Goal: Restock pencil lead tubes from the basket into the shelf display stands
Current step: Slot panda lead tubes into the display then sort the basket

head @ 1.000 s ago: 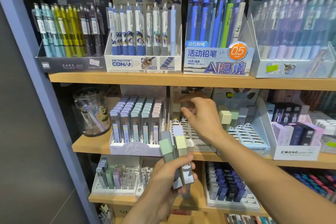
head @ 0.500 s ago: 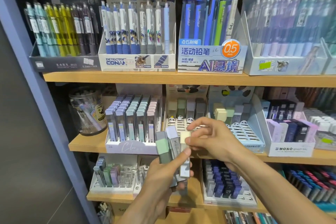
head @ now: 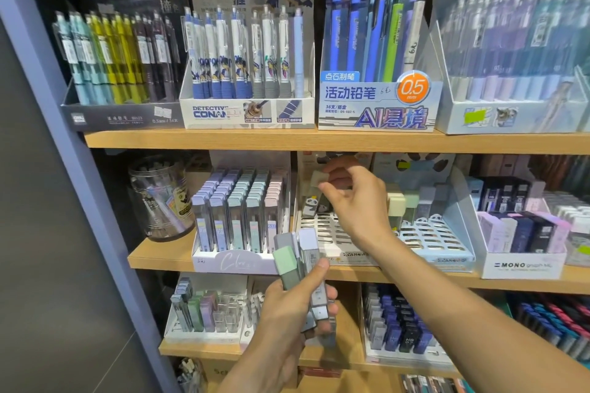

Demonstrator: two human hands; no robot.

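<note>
Closest to us, at six o'clock, our left hand [head: 287,306] grips a fanned bundle of lead tubes [head: 301,268], a green-capped one in front and pale lilac ones behind, the thumb clamping them from the front. The basket is out of view, so this bundle is our supply.

Further out, near the centre, our right hand [head: 354,198] reaches in under the upper shelf board, thumb and fingertips pinching a single pale-capped tube [head: 318,178] at its top. It hangs above the back rows of the white slotted stand [head: 329,233], at about eleven o'clock from the wrist, with a few tubes standing just below it.

To seat this well, we reckon, keep the tube upright, line its foot over an empty slot, and lower it straight. A tilt could catch on the neighbours or the grid.

Farther right, at three o'clock, the pale blue stand [head: 440,242] holds a back row only, with many slots bare.
</note>
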